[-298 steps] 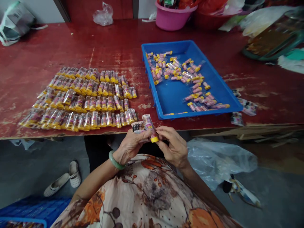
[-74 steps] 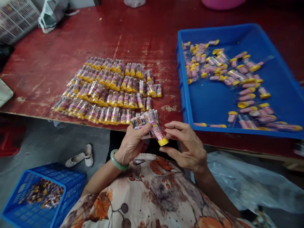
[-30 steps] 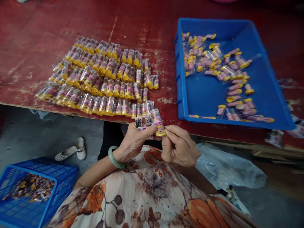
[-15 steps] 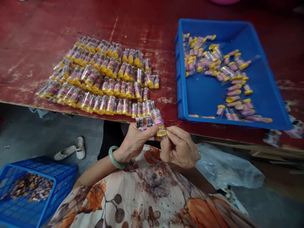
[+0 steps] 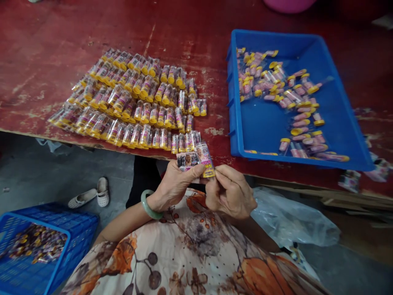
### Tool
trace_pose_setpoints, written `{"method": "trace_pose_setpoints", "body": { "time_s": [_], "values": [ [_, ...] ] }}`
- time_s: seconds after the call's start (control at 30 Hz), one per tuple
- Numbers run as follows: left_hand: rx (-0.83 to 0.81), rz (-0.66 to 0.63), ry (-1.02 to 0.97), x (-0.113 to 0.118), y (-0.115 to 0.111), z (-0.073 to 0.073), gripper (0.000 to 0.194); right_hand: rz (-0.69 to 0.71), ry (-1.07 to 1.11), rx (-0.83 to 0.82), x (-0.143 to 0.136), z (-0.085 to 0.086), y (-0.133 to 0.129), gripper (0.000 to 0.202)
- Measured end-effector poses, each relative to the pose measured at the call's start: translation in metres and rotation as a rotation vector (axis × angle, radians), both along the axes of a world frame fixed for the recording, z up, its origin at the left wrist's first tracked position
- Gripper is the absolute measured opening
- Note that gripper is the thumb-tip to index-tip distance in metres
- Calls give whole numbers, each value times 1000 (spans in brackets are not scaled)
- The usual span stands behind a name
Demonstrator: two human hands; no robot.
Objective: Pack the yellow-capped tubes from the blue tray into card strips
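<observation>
My left hand [image 5: 172, 184], a green bangle at its wrist, grips a small stack of printed labels [image 5: 187, 159] with dark and pink pictures. Its thumb presses on one printed label [image 5: 203, 155], pink and yellow at the bottom, which stands at an angle over the others. At the lower right corner of that label, the thumb and forefinger of my right hand [image 5: 231, 191] are pinched together on its edge. Just beyond my hands, rows of small clear tubes [image 5: 144, 112] with yellow caps and printed wraps stand packed together on the red table [image 5: 196, 24].
On the right sits a blue tray [image 5: 260, 127] with loose yellow-capped tubes of pink contents. A blue crate [image 5: 76, 229] of tubes is on the floor at left, near white clogs [image 5: 102, 191]. A clear plastic bag [image 5: 294, 217] lies below the table edge.
The view has shifted slightly, so the tray appears a little lower. Both hands keep nearly the same hold on the labels, and the right one has edged slightly left.
</observation>
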State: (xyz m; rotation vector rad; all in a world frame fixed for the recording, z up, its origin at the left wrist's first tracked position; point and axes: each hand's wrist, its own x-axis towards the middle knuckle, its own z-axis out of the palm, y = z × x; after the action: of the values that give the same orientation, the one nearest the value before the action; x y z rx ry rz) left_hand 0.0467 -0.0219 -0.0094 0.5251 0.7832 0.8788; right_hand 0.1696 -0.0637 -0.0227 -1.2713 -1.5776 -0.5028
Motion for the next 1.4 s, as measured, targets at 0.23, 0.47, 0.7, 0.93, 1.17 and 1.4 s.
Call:
{"method": "trace_pose_setpoints", "body": {
  "time_s": [0.23,0.47,0.7,0.93,1.17,1.4],
  "values": [
    [-3,-26,-26,-4,2,6,22,-5,-10,-25,-1,-4,0,27],
    [3,-20,5,-9,4,9,26,153,170,-50,1,-3,2,41],
    [28,-30,-12,-9,2,10,22,128,139,-94,1,-1,-6,46],
    [-19,-34,-37,-7,2,8,24,129,161,-49,-2,1,0,39],
    [-14,6,28,-32,9,13,33,220,40,-270,10,6,-3,45],
    [317,484,625,-163,60,47,37,320,-87,-221,30,-15,0,31]
  ]
}}
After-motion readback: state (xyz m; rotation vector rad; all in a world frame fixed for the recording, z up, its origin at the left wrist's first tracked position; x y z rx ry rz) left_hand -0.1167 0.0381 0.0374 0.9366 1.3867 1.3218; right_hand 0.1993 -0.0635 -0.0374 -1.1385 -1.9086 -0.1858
